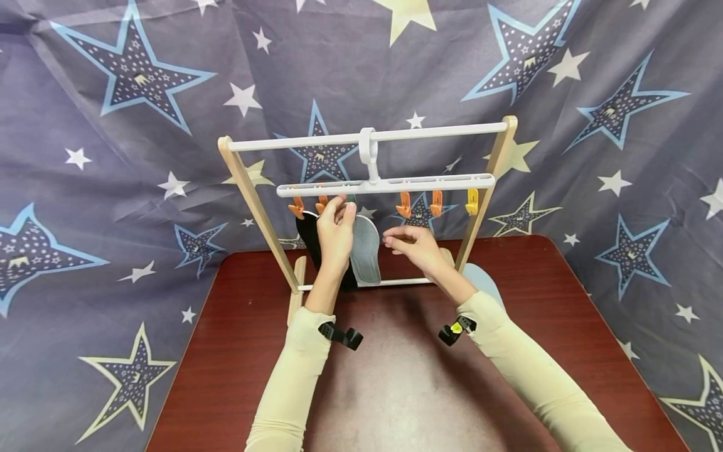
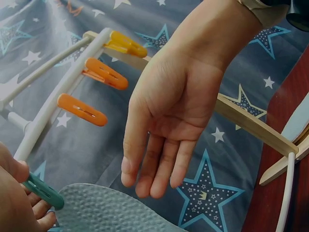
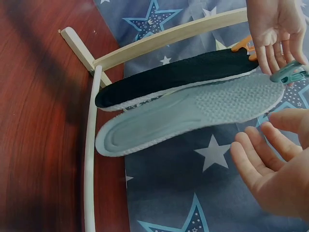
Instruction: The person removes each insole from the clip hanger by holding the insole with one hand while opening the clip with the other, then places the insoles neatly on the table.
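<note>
In head view, pinches the green clip (image 3: 289, 75) with the left hand (image 1: 336, 235) at twelve o'clock on the grey insole (image 1: 366, 254), under the white hanger (image 1: 429, 183). Holds nothing in the right hand (image 1: 417, 246), at three o'clock, with fingers loosely extended. Best to seat the clip squarely, without nudging the black insole (image 1: 307, 233) at nine o'clock.

No text, label, brand or number is legible in the three views. A yellow mark (image 1: 456, 328) on the black right-wrist strap (image 1: 450, 336) is too small to read. The backdrop fabric (image 1: 186, 37) bears pictorial signs: stars (image 1: 243, 99), some enclosing crowns (image 1: 141, 80).
</note>
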Demonstrator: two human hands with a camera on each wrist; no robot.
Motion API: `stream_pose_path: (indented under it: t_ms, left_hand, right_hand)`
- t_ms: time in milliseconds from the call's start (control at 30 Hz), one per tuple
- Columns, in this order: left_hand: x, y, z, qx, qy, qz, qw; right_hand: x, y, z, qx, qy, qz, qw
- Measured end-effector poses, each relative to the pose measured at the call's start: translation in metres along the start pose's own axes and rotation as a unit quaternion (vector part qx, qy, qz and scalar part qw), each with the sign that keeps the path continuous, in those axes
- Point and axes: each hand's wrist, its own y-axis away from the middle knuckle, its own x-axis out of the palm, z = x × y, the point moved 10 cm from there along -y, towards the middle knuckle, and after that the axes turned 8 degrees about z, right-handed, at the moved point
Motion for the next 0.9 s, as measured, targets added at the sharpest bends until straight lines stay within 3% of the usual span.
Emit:
stream_pose_path:
  t_ms: [300,900]
  left_hand:
    - [0.003,0.001,0.003,-0.016,0.006,0.004,0.9999]
    - [0.000,0.002,0.002,-0.004,0.012,0.007,0.9999]
  right_hand:
    - [0.001,-0.005,-0.005,-0.002,0.002,-0.016,0.9999]
    - [0.001,-0.009,-0.017,0.005,0.008,-0.023,0.9997]
